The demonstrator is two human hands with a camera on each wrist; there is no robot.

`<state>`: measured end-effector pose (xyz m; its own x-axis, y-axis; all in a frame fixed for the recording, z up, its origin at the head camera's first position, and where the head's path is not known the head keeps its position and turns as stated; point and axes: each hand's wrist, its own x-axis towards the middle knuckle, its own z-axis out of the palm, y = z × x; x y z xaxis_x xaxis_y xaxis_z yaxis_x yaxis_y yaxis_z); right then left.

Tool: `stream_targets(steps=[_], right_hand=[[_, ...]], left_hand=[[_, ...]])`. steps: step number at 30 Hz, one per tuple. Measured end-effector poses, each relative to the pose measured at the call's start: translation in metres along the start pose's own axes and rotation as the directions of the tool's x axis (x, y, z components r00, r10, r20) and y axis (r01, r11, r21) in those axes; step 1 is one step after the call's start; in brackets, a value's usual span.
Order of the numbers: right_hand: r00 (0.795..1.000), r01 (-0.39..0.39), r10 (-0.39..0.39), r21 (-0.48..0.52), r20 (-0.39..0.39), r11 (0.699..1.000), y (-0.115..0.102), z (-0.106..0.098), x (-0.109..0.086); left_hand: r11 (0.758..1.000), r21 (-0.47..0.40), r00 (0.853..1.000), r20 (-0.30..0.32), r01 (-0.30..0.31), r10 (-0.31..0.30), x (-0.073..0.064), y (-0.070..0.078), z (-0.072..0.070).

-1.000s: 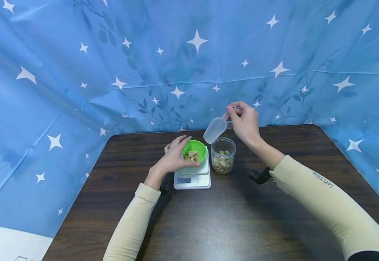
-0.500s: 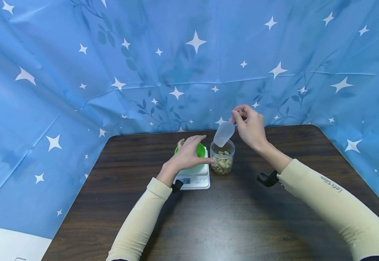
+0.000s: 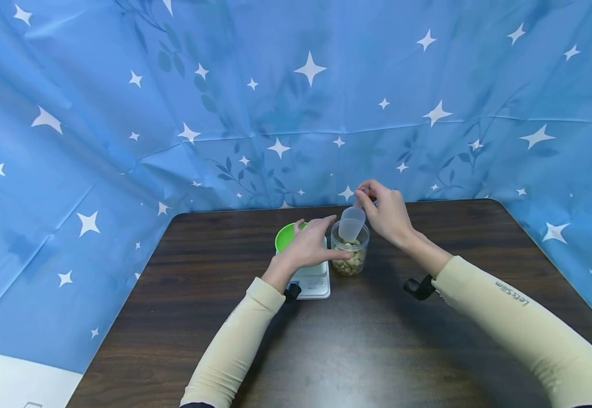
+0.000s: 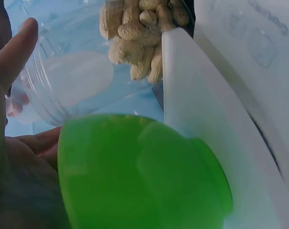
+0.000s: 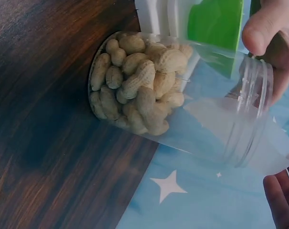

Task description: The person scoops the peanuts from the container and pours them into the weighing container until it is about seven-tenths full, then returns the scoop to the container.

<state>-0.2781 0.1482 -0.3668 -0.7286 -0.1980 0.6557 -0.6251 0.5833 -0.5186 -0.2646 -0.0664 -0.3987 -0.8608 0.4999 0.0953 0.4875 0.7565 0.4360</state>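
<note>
My right hand pinches the handle of a translucent scoop, its cup tilted down inside the mouth of a clear jar. Peanuts fill the lower part of the jar. Beside the jar's left side, my left hand has its thumb and fingers spread wide around the rim area. Under and behind that hand, a green bowl stands on a white kitchen scale. From the head view, the hand hides the bowl's contents and most of the scale's display.
The dark wooden table stretches toward the front and both sides. A blue star-patterned cloth hangs right behind its far edge. A white surface shows at the lower left.
My left hand has left the green bowl and moved right to the jar, its fingers spread. The scoop, held in my right hand, has come down from above into the jar's mouth.
</note>
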Motion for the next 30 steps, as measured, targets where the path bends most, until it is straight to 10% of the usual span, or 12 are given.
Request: stream_targets(steps=[30], right_hand=[[0.940,0.324,-0.304,-0.125,0.154,0.938,0.001,0.010,-0.005]], left_hand=[[0.999,-0.051,1.000,-0.008,0.004,-0.004,0.006,0.006,0.005]])
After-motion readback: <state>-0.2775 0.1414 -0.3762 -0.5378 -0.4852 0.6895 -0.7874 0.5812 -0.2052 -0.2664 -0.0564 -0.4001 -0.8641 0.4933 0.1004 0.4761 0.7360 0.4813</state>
